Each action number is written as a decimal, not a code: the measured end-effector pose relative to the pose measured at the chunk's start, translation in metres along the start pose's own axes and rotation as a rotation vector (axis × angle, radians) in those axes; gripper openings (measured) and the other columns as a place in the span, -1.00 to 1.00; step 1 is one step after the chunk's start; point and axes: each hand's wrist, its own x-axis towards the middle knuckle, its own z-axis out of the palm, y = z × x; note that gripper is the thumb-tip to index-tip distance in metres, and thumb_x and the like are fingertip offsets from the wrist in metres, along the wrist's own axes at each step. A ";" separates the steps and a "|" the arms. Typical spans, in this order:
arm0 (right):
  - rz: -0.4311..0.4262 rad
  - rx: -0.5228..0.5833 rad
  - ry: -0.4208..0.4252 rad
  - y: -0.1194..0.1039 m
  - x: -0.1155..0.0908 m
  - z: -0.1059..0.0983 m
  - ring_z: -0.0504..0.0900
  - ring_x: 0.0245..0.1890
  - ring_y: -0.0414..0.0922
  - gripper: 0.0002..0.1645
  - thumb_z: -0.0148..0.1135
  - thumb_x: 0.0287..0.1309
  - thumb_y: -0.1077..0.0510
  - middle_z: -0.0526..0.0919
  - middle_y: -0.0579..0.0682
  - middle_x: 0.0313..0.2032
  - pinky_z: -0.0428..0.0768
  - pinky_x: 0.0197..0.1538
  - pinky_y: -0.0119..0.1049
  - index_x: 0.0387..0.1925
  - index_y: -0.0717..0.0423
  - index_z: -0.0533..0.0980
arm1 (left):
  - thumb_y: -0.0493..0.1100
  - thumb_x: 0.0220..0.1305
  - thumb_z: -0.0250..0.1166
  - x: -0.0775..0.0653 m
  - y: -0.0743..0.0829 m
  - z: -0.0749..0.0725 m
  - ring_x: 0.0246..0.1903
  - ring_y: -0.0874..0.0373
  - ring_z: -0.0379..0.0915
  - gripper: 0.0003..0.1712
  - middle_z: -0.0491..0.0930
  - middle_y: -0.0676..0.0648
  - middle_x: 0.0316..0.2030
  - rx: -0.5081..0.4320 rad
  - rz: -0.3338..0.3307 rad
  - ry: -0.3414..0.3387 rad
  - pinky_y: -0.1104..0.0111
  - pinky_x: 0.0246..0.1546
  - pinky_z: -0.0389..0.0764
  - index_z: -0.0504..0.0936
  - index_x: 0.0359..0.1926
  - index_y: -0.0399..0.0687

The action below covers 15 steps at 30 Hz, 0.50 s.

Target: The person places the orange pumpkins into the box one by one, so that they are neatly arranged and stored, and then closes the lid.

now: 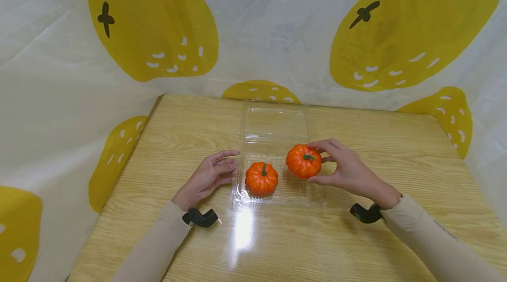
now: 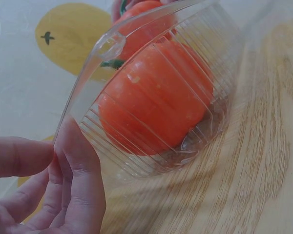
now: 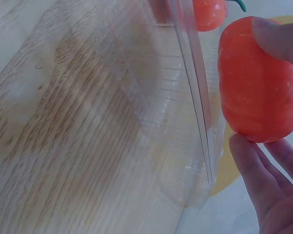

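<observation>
A clear plastic clamshell container [image 1: 293,194] lies open on the table, its lid [image 1: 276,122] folded back. One small orange pumpkin [image 1: 261,179] with a green stem sits in the left part of its base. My left hand [image 1: 210,175] is at the container's left side; in the left wrist view, thumb and fingers [image 2: 80,165] pinch its rim. A second orange pumpkin [image 1: 303,161] is held by my right hand [image 1: 346,168] above the right part of the base, thumb on one side and fingertips on the other. In the right wrist view this pumpkin [image 3: 259,80] is beside the container wall.
The wooden table [image 1: 396,154] extends on both sides of the container and in front of it. A white cloth [image 1: 273,31] with yellow lemon prints hangs behind and at the sides. Both wrists wear black camera mounts [image 1: 201,217].
</observation>
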 end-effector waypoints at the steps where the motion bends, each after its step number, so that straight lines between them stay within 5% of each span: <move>1: -0.002 -0.006 -0.005 -0.001 0.001 0.000 0.64 0.08 -0.10 -0.06 0.75 -0.21 0.16 0.57 -0.01 0.15 0.80 -0.02 -0.15 0.28 0.05 0.50 | -0.34 0.50 0.16 0.000 0.000 0.000 -0.28 0.26 0.63 -0.42 0.65 0.09 -0.16 -0.002 -0.001 0.000 0.41 -0.22 0.77 0.32 0.48 -0.20; 15: -0.039 -0.067 -0.089 -0.004 0.011 0.005 0.62 0.11 -0.11 -0.06 0.75 -0.21 0.07 0.60 -0.04 0.14 0.79 -0.01 -0.16 0.27 0.02 0.50 | -0.34 0.49 0.17 0.001 0.000 -0.002 -0.28 0.26 0.64 -0.42 0.65 0.08 -0.16 -0.011 -0.006 0.000 0.41 -0.22 0.77 0.33 0.47 -0.20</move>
